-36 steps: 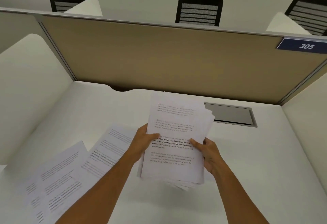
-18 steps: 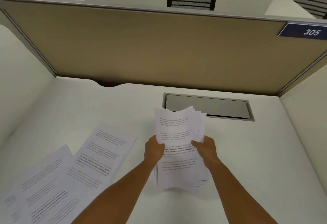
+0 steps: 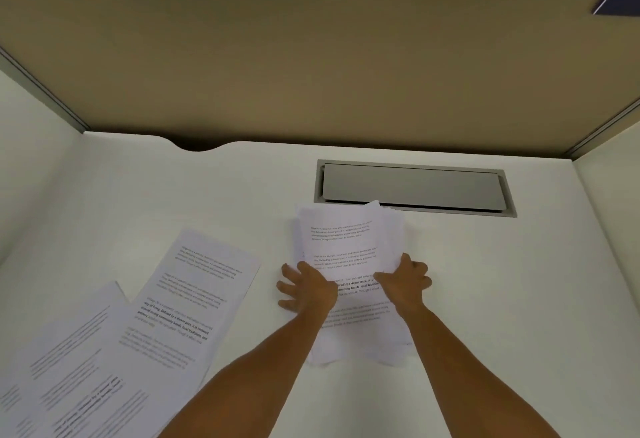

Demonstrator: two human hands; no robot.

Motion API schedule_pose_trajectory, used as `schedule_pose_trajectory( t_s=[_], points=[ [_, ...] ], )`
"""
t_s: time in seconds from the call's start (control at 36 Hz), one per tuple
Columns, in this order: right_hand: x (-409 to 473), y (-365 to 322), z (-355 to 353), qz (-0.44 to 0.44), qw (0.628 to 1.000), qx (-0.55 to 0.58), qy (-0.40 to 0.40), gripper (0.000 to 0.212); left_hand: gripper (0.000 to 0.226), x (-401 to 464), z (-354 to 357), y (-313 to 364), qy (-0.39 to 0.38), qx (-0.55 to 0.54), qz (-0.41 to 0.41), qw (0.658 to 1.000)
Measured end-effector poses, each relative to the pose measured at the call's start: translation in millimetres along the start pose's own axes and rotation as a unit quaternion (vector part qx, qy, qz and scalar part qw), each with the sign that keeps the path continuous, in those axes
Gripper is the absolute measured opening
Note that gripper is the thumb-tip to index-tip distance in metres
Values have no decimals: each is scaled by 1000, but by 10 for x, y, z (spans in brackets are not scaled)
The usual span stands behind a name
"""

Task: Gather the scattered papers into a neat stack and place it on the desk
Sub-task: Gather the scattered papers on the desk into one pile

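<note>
Mostly I read only "by a slower pace" on the white printed paper stack [image 3: 349,264], low over the white tabletop [image 3: 502,299]; my left hand [image 3: 306,290] is spread at its left edge, my right hand [image 3: 407,281] pinches its right edge.

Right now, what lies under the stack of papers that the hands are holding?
The white desk shows all around the stack of papers. Whatever is directly beneath is covered.

Both my bare forearms reach forward, nearly parallel. My left hand [image 3: 304,287] lies with fingers splayed apart, palm down; my right hand [image 3: 408,281] curls, thumb pinching inward, knuckles up.
</note>
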State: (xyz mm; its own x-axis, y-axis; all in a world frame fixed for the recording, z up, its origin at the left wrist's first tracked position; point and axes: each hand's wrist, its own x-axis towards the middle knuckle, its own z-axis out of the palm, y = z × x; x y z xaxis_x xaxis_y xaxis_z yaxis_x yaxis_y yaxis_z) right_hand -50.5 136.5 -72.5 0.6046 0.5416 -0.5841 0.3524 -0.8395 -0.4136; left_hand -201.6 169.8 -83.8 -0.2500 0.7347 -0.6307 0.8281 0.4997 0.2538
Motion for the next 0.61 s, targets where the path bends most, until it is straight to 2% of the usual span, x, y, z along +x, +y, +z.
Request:
schedule_pose_trajectory(
  t_s=[0.11,0.28,0.47,0.61],
  points=[
    [17,-6,5,-20,999,24,-18,71,71,10,35,-26,26,25,27,999],
    [-12,17,-6,-42,996,73,-15,67,72,-28,-31,-57,29,44,60,997],
    [-102,138,-20,20,983,176,-36,79,64,-95,-115,-116,-14,-25,92,995],
    [-178,324,-28,66,978,191,-41,63,59,-151,-136,-211,-44,-78,89,992]
  ],
)
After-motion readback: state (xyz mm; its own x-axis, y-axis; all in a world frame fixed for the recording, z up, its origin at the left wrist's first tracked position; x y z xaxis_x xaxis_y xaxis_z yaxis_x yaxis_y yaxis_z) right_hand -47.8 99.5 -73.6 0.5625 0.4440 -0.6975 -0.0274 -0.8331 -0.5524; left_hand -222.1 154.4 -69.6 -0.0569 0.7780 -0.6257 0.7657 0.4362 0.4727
